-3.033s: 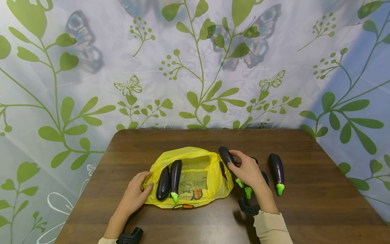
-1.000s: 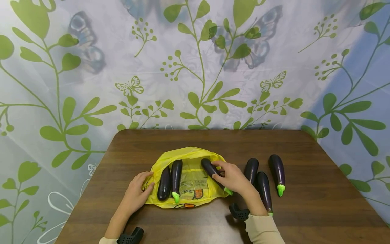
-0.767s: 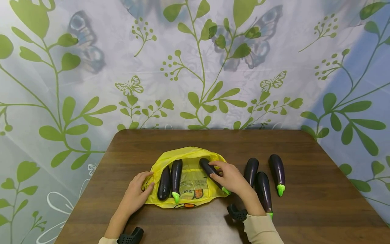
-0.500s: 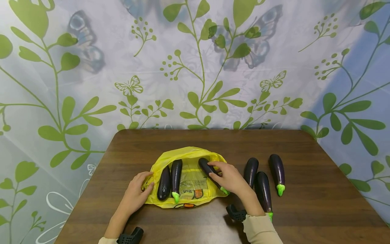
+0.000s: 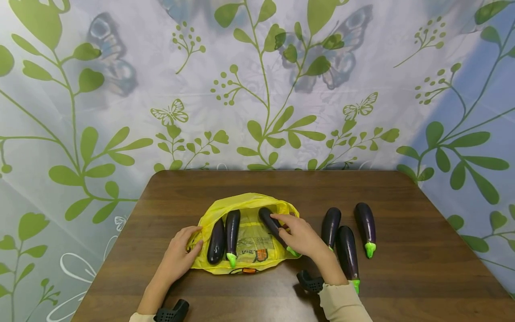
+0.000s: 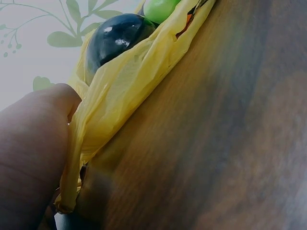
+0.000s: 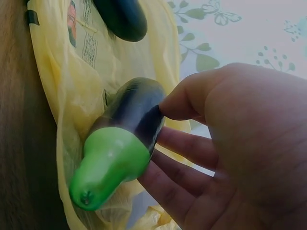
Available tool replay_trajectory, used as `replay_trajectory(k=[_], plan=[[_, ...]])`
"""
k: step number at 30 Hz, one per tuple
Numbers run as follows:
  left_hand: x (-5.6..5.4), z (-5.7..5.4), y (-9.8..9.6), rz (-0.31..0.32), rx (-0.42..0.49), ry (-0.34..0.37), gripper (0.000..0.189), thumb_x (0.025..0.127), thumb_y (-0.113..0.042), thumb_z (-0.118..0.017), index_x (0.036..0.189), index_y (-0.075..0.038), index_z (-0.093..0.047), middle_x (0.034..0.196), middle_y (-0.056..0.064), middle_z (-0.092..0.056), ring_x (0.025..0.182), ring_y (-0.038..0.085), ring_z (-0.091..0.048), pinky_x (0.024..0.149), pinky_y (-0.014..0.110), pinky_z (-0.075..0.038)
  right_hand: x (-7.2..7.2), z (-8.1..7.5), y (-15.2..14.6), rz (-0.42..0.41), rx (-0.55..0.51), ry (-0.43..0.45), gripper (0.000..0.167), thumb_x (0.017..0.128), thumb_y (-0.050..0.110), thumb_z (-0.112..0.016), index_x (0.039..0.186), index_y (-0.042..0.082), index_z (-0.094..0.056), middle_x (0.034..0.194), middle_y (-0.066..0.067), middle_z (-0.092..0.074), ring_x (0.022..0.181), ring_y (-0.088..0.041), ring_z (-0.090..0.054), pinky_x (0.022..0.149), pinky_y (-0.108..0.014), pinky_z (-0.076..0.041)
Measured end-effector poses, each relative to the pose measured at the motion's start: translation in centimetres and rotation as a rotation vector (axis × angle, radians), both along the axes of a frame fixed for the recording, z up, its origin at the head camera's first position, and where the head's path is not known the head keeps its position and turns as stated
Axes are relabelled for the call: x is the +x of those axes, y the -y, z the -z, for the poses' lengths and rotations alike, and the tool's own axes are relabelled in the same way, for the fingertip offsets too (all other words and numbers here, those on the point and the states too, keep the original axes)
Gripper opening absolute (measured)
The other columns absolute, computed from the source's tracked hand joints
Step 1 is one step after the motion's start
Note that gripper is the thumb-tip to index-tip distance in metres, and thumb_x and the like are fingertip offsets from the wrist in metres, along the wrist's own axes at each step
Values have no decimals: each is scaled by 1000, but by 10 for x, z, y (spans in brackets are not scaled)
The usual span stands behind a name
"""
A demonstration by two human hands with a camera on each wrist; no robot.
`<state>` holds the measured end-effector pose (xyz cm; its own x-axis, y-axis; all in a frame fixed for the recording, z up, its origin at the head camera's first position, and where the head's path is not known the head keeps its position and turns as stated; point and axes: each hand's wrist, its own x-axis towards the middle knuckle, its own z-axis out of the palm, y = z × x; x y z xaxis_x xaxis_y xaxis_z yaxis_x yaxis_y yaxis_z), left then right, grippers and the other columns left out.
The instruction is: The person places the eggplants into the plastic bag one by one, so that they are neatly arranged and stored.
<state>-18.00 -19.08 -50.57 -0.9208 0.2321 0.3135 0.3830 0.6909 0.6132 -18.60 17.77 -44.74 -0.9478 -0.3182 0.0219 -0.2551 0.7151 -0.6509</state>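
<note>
A yellow plastic bag (image 5: 251, 199) lies on its side with its mouth spread toward me. My left hand (image 5: 183, 251) holds the bag's left edge between thumb and fingers; the left wrist view shows the gathered plastic (image 6: 115, 103) at the thumb. My right hand (image 5: 302, 237) pinches a dark eggplant (image 5: 268, 221) just inside the right part of the mouth, tilted, its green stem end (image 7: 117, 155) toward me. Two more eggplants lie inside at the left, a stubby-looking one (image 5: 216, 243) and one with a green cap (image 5: 232, 235) showing.
On the brown table (image 5: 410, 268), right of the bag, lie three eggplants: one behind the right forearm (image 5: 331, 225), one beside it (image 5: 348, 251), one farther right (image 5: 365, 226). A patterned cloth (image 5: 257, 89) hangs behind the table's far edge.
The right hand has carried its eggplant leftward from outside the bag's right edge into the mouth, then slid it slightly farther left. The left hand has stayed at the bag's left edge.
</note>
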Motion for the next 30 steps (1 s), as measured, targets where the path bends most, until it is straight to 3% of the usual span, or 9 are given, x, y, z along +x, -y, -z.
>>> replay_trajectory(k=[5,9,14,20,30], plan=[[1,-1,-1,0,9,4,38,99,-15,-69,136,-7,-64,134,14,-63,127,40,-57,103,64,-45,1,2,3,-3,-2,-32,46,102,13,-61,147,14,-58,123,-4,-71,82,-13,-65,59,-28,-48],[0,-2,0,0,9,4,38,99,-14,-69,136,-7,-64,134,14,-63,127,39,-57,103,63,-45,1,4,7,11,-13,-53,44,102,17,-64,146,13,-59,126,-5,-71,101,-20,-72,73,-35,-59],[-1,-1,0,5,7,12,38,99,-14,-69,136,-6,-64,135,14,-63,127,39,-57,103,63,-45,2,7,12,63,-21,-67,40,102,19,-66,142,13,-61,137,-6,-66,105,-24,-72,85,-44,-60],[-1,-1,-1,5,4,2,37,99,-13,-70,135,-6,-64,134,14,-63,126,39,-58,102,62,-46,2,7,15,81,-34,-57,38,102,20,-66,140,16,-63,126,-4,-71,101,-19,-71,81,-39,-60],[0,-3,-1,0,4,11,37,99,-14,-69,135,-6,-64,134,15,-63,127,39,-57,103,63,-45,0,9,16,-14,-3,-63,44,103,21,-64,146,14,-58,133,-5,-68,96,-14,-68,81,-36,-56]])
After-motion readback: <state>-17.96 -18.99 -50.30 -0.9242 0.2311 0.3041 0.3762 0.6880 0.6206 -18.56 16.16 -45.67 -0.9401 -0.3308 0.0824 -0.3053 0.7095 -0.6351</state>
